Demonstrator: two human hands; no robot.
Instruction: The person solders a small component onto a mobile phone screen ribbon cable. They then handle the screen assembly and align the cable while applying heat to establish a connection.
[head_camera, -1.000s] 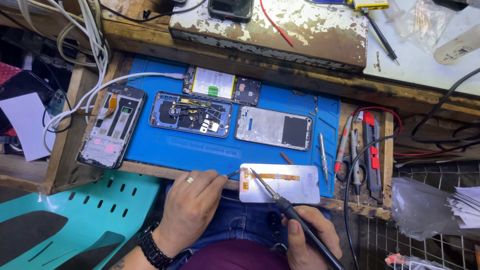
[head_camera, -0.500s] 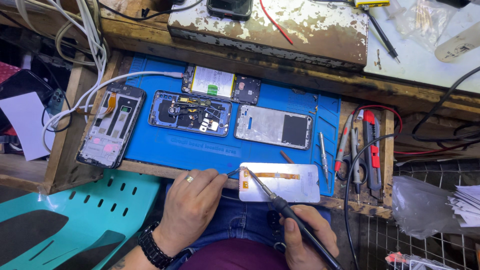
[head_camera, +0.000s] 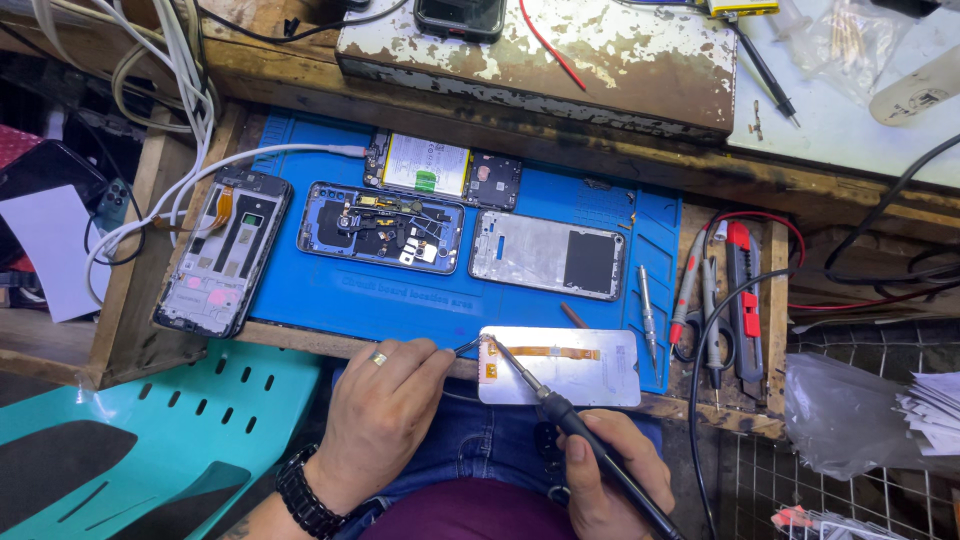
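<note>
A phone display panel (head_camera: 580, 375) lies face down at the near edge of the blue work mat (head_camera: 330, 300), with an orange flex cable (head_camera: 550, 353) across its back. My left hand (head_camera: 375, 425), with a ring and a black wristwatch, pinches tweezers (head_camera: 466, 347) whose tips reach the panel's left end. My right hand (head_camera: 610, 475) grips a black soldering iron (head_camera: 560, 415); its tip touches the flex cable's left end near the tweezers.
On the mat lie an opened phone body (head_camera: 380, 225), a metal phone frame (head_camera: 548, 253) and a phone with a white battery (head_camera: 440, 165). Another phone frame (head_camera: 225, 250) sits at the left. A screwdriver (head_camera: 646, 310), pliers and a red cutter (head_camera: 740, 290) rest at the right. Below is a teal chair (head_camera: 150, 440).
Both hands hold almost still. The soldering iron tip has shifted slightly along the left end of the flex cable.
</note>
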